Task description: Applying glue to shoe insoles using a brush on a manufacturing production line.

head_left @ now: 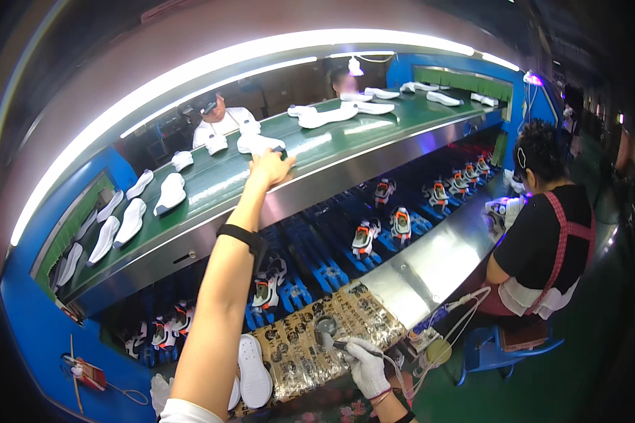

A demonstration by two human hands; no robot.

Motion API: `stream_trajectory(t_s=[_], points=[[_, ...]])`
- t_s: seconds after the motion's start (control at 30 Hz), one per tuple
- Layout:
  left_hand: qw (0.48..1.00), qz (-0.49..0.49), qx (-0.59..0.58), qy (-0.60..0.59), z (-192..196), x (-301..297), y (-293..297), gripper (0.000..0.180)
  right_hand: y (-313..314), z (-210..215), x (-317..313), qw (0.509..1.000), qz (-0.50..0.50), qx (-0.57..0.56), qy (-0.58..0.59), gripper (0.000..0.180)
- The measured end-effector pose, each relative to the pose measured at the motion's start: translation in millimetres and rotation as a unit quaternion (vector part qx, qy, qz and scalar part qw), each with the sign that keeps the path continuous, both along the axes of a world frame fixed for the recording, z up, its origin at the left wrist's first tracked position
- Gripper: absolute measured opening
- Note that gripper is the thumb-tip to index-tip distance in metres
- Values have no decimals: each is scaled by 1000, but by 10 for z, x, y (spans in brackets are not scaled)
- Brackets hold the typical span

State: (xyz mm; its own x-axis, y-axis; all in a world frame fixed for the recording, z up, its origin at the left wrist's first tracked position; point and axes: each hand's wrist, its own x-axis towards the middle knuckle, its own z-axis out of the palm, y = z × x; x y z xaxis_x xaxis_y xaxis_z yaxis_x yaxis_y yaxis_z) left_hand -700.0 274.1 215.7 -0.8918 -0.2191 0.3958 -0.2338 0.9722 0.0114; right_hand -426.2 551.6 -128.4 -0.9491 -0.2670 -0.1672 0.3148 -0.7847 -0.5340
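My bare left hand (270,168) stretches over the green conveyor belt (219,169), its thumb apart from the fingers. Its fingertips are at the near end of a white shoe sole (255,142); whether they touch it is hard to tell. My right hand (365,363), in a white glove, is closed round the dark handle of a brush (337,344). The brush's pale end is by a small round dark cup (326,326) on the patterned bench covering (296,352). Left of that, a white sole (254,371) lies next to my left forearm, which partly hides another pale piece.
More white soles (130,222) lie along the belt. Beneath it, white-and-orange shoes (363,238) sit on blue racks. A co-worker (540,218) on a blue chair (501,352) works at the right; two people stand beyond the belt. Pale cords (466,299) hang near my right hand.
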Motion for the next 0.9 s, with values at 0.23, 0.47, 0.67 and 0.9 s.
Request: stream_trajectory(t_s=[0.23,0.47,0.67,0.9], points=[[833,-291,251,398,6,582,-305,42,-66,63,177,1000,-5,9,-14,18],[782,-162,200,568,-118,2271,-597,40,78,178,267,999,-27,30,-6,17],[679,-228,595,365,-847,3234,-643,26,166,560,208,999,-43,-16,29,15],[585,-92,803,-66,-2681,3821,290,16,186,1046,611,988,46,2,149,19]])
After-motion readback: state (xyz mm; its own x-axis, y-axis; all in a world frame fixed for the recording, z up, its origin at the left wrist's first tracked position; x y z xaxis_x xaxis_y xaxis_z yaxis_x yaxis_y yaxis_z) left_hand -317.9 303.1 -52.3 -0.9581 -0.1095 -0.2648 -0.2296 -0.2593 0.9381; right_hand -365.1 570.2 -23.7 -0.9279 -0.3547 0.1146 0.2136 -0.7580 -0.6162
